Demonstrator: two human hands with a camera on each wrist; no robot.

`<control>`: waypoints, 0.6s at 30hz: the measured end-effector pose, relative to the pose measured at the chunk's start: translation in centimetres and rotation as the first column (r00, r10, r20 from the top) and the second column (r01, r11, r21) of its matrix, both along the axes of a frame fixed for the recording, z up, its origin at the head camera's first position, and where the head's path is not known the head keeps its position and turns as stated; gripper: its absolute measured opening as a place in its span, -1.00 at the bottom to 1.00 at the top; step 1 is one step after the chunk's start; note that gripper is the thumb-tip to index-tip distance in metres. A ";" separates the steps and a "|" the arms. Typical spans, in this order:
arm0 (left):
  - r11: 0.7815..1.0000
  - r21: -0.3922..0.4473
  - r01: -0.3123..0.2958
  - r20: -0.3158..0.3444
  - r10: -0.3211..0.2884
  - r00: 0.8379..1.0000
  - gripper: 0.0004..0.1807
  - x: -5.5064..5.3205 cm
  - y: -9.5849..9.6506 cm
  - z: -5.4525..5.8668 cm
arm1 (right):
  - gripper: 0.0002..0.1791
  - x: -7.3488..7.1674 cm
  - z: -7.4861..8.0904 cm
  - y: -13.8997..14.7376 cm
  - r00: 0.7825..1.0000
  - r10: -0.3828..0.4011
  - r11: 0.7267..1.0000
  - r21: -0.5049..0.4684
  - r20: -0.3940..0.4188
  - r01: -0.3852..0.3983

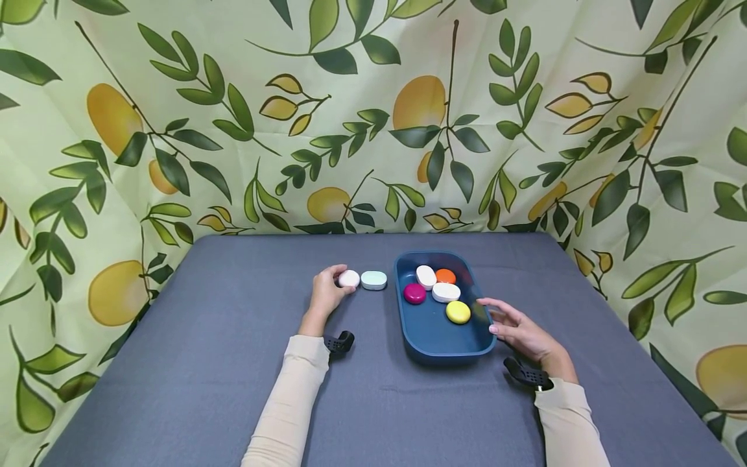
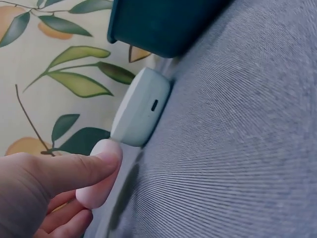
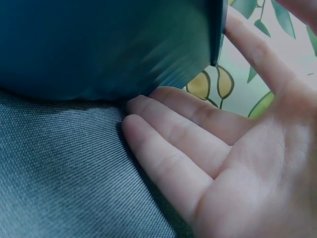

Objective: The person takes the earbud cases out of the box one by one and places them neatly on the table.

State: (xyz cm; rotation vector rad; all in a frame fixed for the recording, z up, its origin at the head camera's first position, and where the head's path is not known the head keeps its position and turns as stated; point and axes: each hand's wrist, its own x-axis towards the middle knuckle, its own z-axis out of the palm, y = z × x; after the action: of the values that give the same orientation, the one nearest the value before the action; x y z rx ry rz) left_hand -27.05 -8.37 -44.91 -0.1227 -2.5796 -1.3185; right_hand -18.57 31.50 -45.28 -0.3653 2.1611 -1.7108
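Observation:
My left hand (image 1: 328, 293) pinches a small, rounded, white earbud case (image 1: 349, 279) between thumb and fingers; it looks pale pink in the left wrist view, tilted, with its shadow on the cloth beside it. Just right of it lies a mint earbud case (image 1: 373, 280), its slot-like charging port facing the left wrist camera. A dark blue bin (image 1: 434, 344) stands further right. Fairly straight fingers of my right hand (image 1: 528, 334) rest against the bin's right side; the right wrist view shows fingertips low at its wall.
Inside the bin lie two white cases (image 1: 426, 277), an orange one (image 1: 446, 276), a magenta one (image 1: 414, 294) and a yellow one (image 1: 458, 312). Grey cloth covers the table (image 1: 233, 363). A leaf-and-fruit patterned curtain (image 1: 362, 130) hangs behind the table's back edge.

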 end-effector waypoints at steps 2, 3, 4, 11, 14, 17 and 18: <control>1.000 0.001 -0.007 -0.010 0.007 1.000 -0.47 0.0 0.1 -0.2 | -0.42 0.0 0.0 0.0 1.000 0.000 1.000 0.002 -0.001 0.000; 1.000 -0.001 -0.009 -0.013 0.009 1.000 -0.47 0.0 0.1 -0.3 | -0.42 0.0 0.0 0.0 1.000 0.000 1.000 0.004 -0.003 0.000; 1.000 -0.008 -0.010 -0.017 0.010 1.000 -0.47 0.0 0.1 -0.4 | -0.42 0.0 0.0 0.0 1.000 0.000 1.000 0.007 -0.003 0.000; 0.999 -0.047 0.010 -0.040 -0.012 0.999 -0.47 0.1 0.1 -0.8 | -0.42 0.0 0.1 0.1 1.000 -0.016 0.999 0.043 -0.005 0.016; 0.999 -0.047 0.022 -0.041 -0.024 0.999 -0.46 0.1 0.1 -0.9 | -0.42 0.0 0.1 0.0 1.000 -0.021 0.998 0.053 -0.007 0.022; 0.999 -0.044 0.025 -0.030 -0.026 0.999 -0.45 0.0 -0.1 -0.8 | -0.41 0.0 0.1 -0.1 1.000 -0.024 0.998 0.053 -0.003 0.024; 0.999 -0.042 0.024 -0.023 -0.025 0.999 -0.45 0.0 -0.1 -0.8 | -0.41 0.0 0.1 -0.1 1.000 -0.024 0.998 0.052 -0.002 0.024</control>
State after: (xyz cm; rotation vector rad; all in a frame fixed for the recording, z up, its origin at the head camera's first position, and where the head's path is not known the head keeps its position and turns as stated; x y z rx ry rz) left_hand -27.06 -8.49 -45.71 -0.1770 -2.5943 -1.2640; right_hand -18.59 31.44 -45.17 -0.3286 2.2149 -1.6638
